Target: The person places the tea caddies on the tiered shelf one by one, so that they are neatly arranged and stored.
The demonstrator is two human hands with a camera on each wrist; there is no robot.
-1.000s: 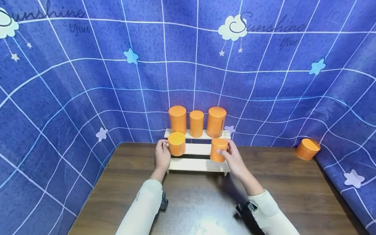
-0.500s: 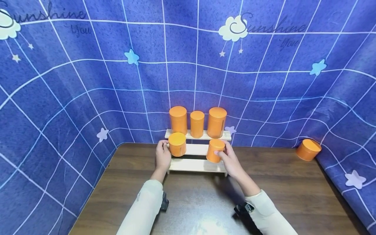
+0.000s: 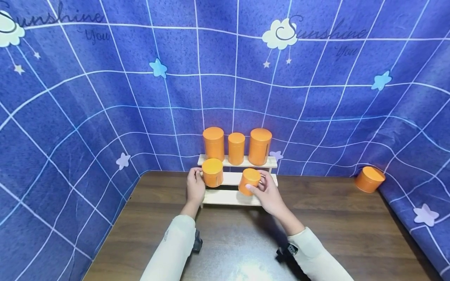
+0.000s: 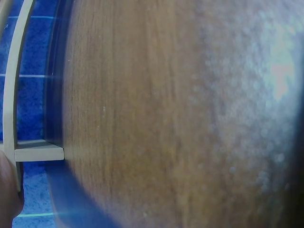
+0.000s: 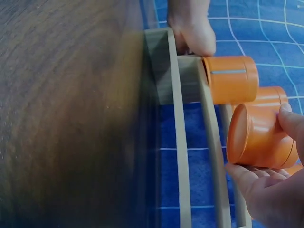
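Observation:
My right hand [image 3: 270,194] pinches an orange canister [image 3: 249,182] between thumb and fingers. This canister is slightly tilted, held in front of a three-tier wooden rack [image 3: 232,197]; in the right wrist view its round base [image 5: 238,133] is apart from the shelf edges. My left hand [image 3: 195,186] grips the rack's left end, next to a short orange canister [image 3: 212,173] on the middle tier. One finger [image 4: 7,194] shows against the wood in the left wrist view; the other fingers are partly hidden. On the top tier stand three orange canisters [image 3: 236,150].
Another orange canister [image 3: 370,179] lies at the far right of the brown wooden table [image 3: 330,218], by the curtain. A blue grid-patterned curtain [image 3: 225,93] closes off the back and sides. Light glares on the table's front.
My right hand has moved left along the rack with its canister, which now leans more. The left hand and the shelved canisters keep their places.

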